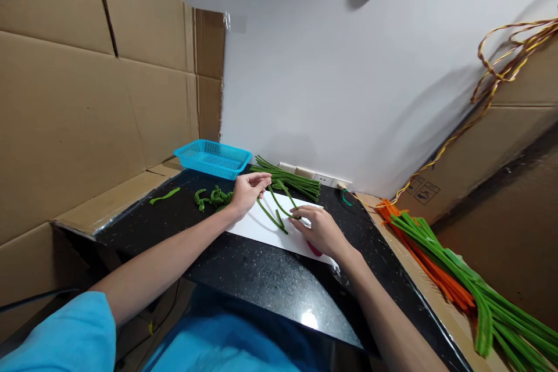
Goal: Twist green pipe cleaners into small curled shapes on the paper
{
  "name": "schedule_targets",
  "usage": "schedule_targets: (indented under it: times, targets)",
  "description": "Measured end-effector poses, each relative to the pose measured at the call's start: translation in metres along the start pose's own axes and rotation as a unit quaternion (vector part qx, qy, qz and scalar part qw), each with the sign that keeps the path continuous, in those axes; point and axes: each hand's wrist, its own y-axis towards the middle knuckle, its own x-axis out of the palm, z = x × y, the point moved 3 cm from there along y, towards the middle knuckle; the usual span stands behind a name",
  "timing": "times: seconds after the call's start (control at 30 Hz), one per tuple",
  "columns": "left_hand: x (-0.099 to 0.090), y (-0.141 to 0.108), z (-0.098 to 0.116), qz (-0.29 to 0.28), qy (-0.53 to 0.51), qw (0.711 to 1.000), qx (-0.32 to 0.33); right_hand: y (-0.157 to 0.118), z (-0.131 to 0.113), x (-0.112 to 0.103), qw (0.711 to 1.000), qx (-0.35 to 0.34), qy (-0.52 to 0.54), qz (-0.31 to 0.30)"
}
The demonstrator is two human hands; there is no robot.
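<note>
Between my two hands a dark green pipe cleaner [279, 202] is stretched in a curve above a white sheet [261, 233]. My left hand [248, 192] pinches its upper end with thumb and fingertips. The lower end sits in the fingertips of my right hand [317, 226]. More green pipe cleaner pieces [272, 216] lie on or just over the sheet near the fingers. A red object [314, 249] shows partly from under my right hand; its kind is hidden. Left of my left wrist rests a heap of curled green pipe cleaner pieces [215, 197].
A blue plastic basket [212, 158] stands at the back left. Behind the sheet lies a bundle of green pipe cleaners [290, 178]. Orange strips [436, 273] and bright green strips [471, 285] lie at right. Cardboard [87, 110] walls the left; a twisted cable [462, 128] runs at right.
</note>
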Motion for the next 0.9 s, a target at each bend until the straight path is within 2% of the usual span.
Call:
schedule_targets:
  times: [0.2,0.37,0.57,0.9]
  targets:
    - [-0.0017,0.0007,-0.0019,0.001,-0.001,1.000,-0.011,-0.0015,-0.0009,-0.0028,1.000,-0.019,0.000,0.024]
    - [0.0012,-0.0005,-0.0001,-0.023,-0.004,0.999,-0.025,-0.0012,-0.0069,-0.0049,0.999,-0.039,-0.004,0.017]
    - [0.0011,-0.0005,-0.0005,-0.007,-0.013,0.999,-0.046,-0.0010,-0.0068,-0.0030,0.999,-0.043,-0.007,0.014]
    - [0.0016,-0.0006,-0.0021,-0.047,-0.048,0.996,-0.061,-0.0004,-0.0052,-0.0029,0.999,-0.040,-0.013,0.015]
